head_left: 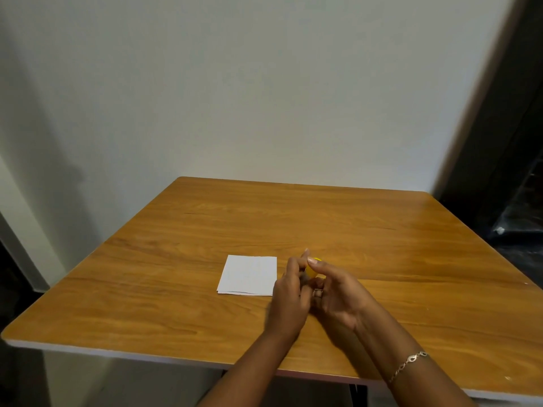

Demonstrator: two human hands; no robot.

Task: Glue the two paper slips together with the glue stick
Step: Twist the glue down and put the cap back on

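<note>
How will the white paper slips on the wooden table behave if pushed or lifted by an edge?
The white paper slips look thin and lie flat, so they are probably floppy and very light. Stacked slightly offset on the smooth wooden table, the top one likely slides off if pushed.

I've got two white rectangular paper slips (pixel 249 274) lying flat on the wooden table (pixel 176 259), stacked nearly flush, with the bottom one peeking out along the near edge. The small yellow glue stick (pixel 312 270) sits just right of them, held between my left hand (pixel 289 301) and right hand (pixel 338 295), mostly hidden.
</note>
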